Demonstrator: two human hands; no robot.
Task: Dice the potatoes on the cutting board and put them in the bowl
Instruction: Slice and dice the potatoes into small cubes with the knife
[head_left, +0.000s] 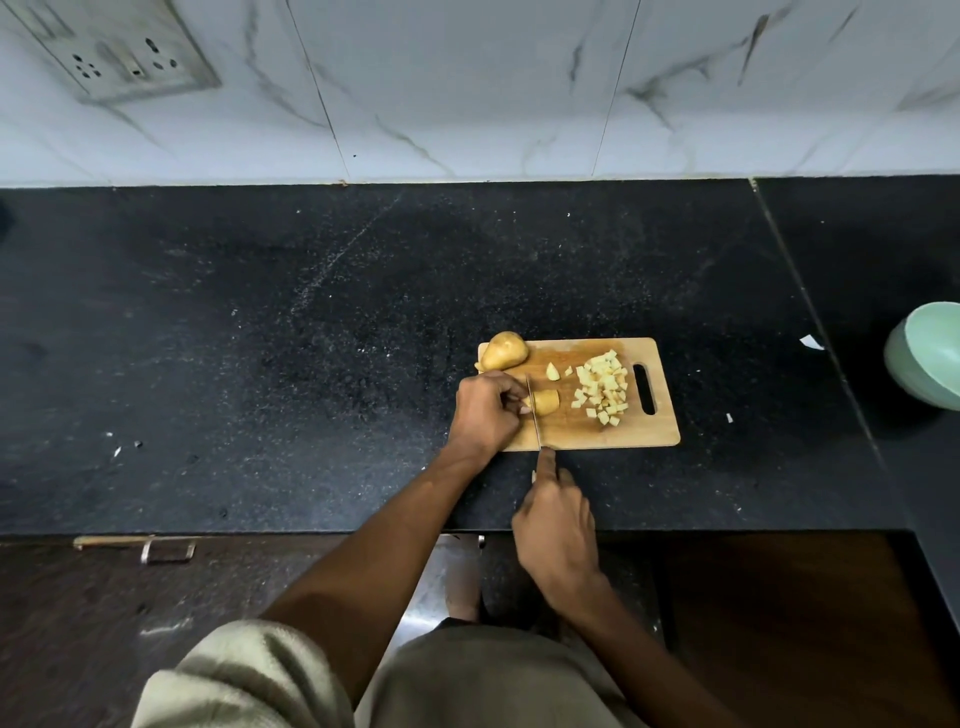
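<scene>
A wooden cutting board (571, 434) lies on the black counter. At its back left corner rests a whole potato (504, 351). Near the middle of the board, my left hand (485, 413) pinches a potato piece (545, 401) with curled fingertips. My right hand (556, 519) grips the handle of a knife (534, 415), index finger stretched along its spine, and the blade stands edge-down in the piece next to my left fingers. A pile of several potato cubes (602, 387) covers the board's right part, beside the handle slot. The pale green bowl (930, 356) stands at the far right edge.
The black stone counter (311, 338) stretches wide to the left and behind the board, bounded by a white marble wall with a socket plate (124, 49). Small white scraps (810, 342) lie between board and bowl. Below the counter's front edge are dark cabinet fronts with a metal handle (166, 551).
</scene>
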